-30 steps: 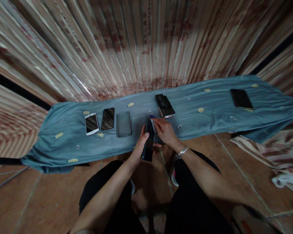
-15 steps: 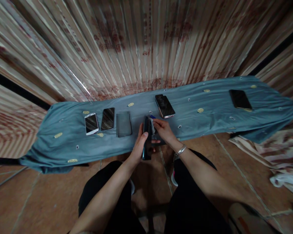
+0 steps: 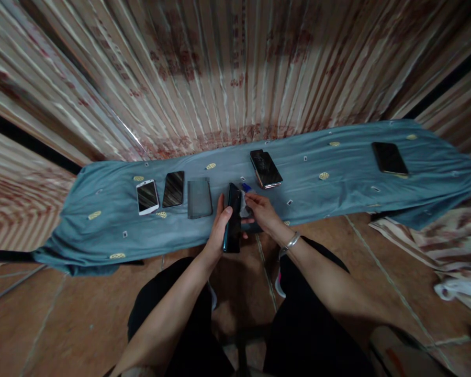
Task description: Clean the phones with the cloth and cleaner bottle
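Observation:
My left hand (image 3: 219, 229) is wrapped round a dark smartphone (image 3: 232, 219) with a bluish edge, thumb along its left side and fingertips showing past its right side. The phone is held upright lengthwise above the near edge of the cloth-covered surface. Just right of it, my right hand (image 3: 260, 207) pinches a pale, crumpled, thin piece (image 3: 244, 205), perhaps a wipe or film. A blue patch (image 3: 246, 187) shows at its upper end. The pale piece is close beside the phone's right edge; whether they touch I cannot tell.
A blue patterned cloth (image 3: 227, 170) covers the long narrow surface. On it lie a white phone (image 3: 147, 197), a black phone (image 3: 173, 189), a grey blurred-out phone-sized slab (image 3: 200, 198), a small phone stack (image 3: 266, 169) and another dark phone (image 3: 390, 158) far right. Pleated curtains (image 3: 235, 68) hang behind.
The phone in my left hand has shifted slightly left and turned, so more of its dark face shows. My right hand still pinches the pale piece, slightly farther from the phone.

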`<control>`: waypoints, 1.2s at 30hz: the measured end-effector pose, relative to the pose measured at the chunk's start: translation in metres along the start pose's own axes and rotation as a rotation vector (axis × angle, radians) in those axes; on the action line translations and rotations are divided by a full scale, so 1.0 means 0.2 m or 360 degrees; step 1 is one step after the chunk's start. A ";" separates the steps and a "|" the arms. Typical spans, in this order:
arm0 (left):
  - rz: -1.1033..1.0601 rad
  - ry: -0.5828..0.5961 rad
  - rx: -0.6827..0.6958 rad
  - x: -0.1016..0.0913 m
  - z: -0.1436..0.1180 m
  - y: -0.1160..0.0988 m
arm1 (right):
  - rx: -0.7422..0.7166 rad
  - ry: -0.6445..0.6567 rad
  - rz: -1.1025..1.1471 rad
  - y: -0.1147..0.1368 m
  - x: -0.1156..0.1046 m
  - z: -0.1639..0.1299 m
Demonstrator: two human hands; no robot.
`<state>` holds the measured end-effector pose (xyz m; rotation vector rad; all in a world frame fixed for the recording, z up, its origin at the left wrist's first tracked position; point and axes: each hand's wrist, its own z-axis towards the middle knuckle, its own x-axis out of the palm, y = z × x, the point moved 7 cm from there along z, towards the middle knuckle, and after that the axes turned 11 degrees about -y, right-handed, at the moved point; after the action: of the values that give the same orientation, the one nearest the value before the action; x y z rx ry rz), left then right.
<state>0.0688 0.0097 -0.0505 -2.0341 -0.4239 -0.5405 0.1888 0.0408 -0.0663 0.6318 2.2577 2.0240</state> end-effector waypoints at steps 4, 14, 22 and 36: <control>0.0049 -0.0007 0.0034 0.00 -0.01 -0.03 | 0.0157 0.0091 0.0054 -0.04 0.04 -0.03; 0.0244 -0.0216 -0.0009 -0.05 -0.03 -0.07 | 0.0028 0.0205 -0.0162 -0.02 0.05 -0.07; 0.0286 -0.0103 -0.0067 0.00 -0.03 -0.03 | -0.0371 0.0077 -0.0335 0.11 -0.01 -0.06; 0.0338 -0.0356 -0.0077 -0.05 -0.02 0.00 | -0.0289 0.0206 -0.0358 0.07 -0.01 -0.10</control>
<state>0.0593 0.0058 -0.0537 -2.1634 -0.3238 -0.1961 0.1883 0.0217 -0.0494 0.2284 2.0651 2.1755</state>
